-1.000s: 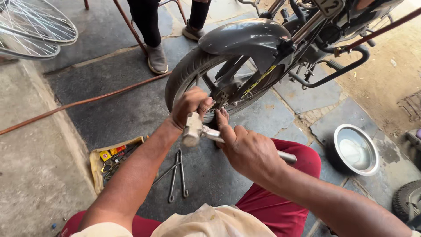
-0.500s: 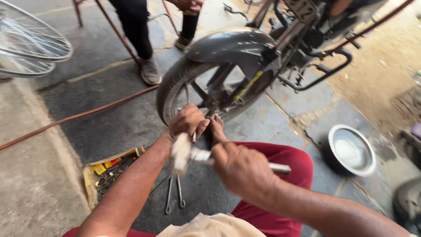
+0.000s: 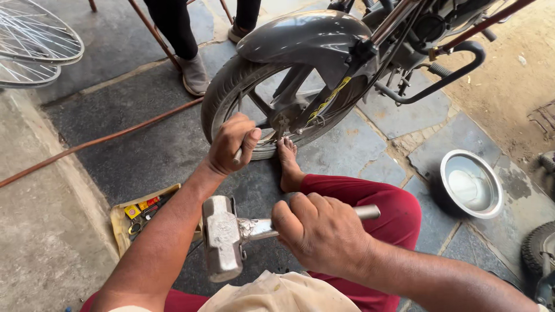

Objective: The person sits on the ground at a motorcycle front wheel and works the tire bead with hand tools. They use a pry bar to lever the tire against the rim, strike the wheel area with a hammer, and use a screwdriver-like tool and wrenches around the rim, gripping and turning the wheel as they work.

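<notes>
— Where are the hands, taking the motorcycle wheel (image 3: 248, 98) as the mark?

— The left hand (image 3: 231, 144) is right against the tyre's near side, fingers curled shut round a thin metal rod (image 3: 237, 155) whose tip shows just below the fist; the right hand (image 3: 318, 231) is nearer the person than the wheel, fingers wrapped tight on the metal handle of a hammer (image 3: 231, 237); the hammer's heavy grey head hangs level, well short of the wheel, below the left forearm.

— And around the wheel?

— A bare foot (image 3: 288, 164) touches the tyre's lower edge, the red trouser leg (image 3: 370, 208) running back from it; left of the wheel and nearer the person lies a yellow tray (image 3: 124, 228) of small tools; right of the wheel, on the stone paving, sits a steel bowl (image 3: 471, 184); beyond the wheel stands another person's legs, one grey shoe (image 3: 193, 75) close to the tyre; a reddish pipe (image 3: 98, 141) runs along the ground from the wheel's left.
</notes>
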